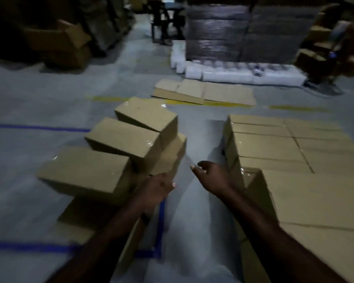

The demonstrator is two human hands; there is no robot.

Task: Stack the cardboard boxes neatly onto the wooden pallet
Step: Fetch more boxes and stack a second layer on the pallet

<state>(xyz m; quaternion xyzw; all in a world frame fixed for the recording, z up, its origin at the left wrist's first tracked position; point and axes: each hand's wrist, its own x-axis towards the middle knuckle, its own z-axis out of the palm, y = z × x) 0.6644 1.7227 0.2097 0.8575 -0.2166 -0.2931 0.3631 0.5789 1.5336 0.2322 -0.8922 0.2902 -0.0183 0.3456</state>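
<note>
Floor gap [198, 139] between loose boxes [121, 137] and stacked boxes [274, 144], left grip [158, 186], right grip [212, 176] both unclenched, empty

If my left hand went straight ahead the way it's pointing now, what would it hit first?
Most likely the lower cardboard box in the loose pile on the left. The left hand is already at its near corner. Blur and unclear depth hide whether the two are touching.

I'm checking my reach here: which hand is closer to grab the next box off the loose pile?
Left. The left hand is at the near edge of the loose pile, by its lower boxes. The right hand hangs open over the floor gap, beside the neat stack.
</note>
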